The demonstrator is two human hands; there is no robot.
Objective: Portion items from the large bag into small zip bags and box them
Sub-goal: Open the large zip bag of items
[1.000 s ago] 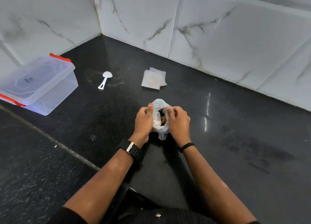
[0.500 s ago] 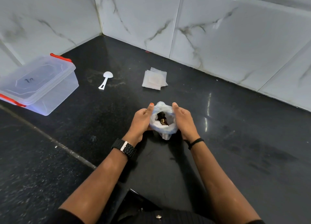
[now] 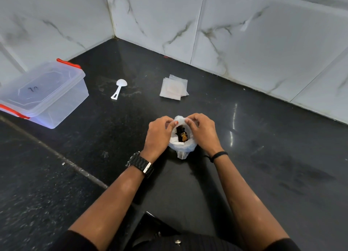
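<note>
A white plastic bag [image 3: 181,147] stands on the black counter in the middle, its mouth open and dark brown pieces [image 3: 181,133] showing inside. My left hand [image 3: 159,133] pinches the bag's left rim with curled fingers. My right hand [image 3: 202,130] pinches the right rim at the top. A stack of small clear zip bags [image 3: 173,90] lies flat further back. A white plastic scoop [image 3: 119,88] lies to their left. A clear lidded box [image 3: 43,94] with red clips sits at the far left.
White marble-patterned tile walls [image 3: 235,33] meet in a corner behind the counter. A seam [image 3: 56,153] runs diagonally across the black counter at the left. A dark object [image 3: 156,230] sits at the near edge between my forearms.
Both hands shifted from cupping the sides of the bag to pinching its upper rim, fingers now curled over the opening. The bag stays in place.
</note>
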